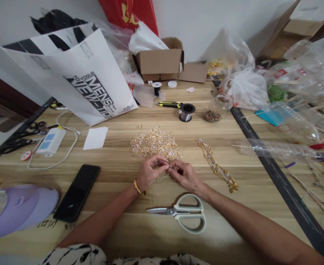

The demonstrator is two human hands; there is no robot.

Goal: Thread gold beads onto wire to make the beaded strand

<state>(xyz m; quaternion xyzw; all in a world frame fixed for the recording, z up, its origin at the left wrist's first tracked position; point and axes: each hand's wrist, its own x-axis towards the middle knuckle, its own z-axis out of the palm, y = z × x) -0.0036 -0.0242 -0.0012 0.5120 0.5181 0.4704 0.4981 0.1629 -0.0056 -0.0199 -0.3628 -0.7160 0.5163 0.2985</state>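
Note:
My left hand (154, 170) and my right hand (184, 176) meet at the fingertips, both pinched closed over something too small to make out. A short chain with a ring (159, 179) hangs just below the fingers, and thin pale threads drop from near my left wrist. Directly beyond my hands lies a heap of small gold and clear beads (156, 141). To the right, a bundle of gold beaded chains (217, 167) stretches along the wooden table. Scissors with pale handles (190, 212) lie in front of my hands, blades pointing left.
A black phone (77, 193), power strip (51, 141) and white paper (95, 138) are on the left. Farther back stand a wire spool (187, 112), yellow-black cutter (169, 105), jar of beads (213, 115), white shopping bag (70, 73) and cardboard box (160, 62). Plastic bottles (297, 73) crowd the right.

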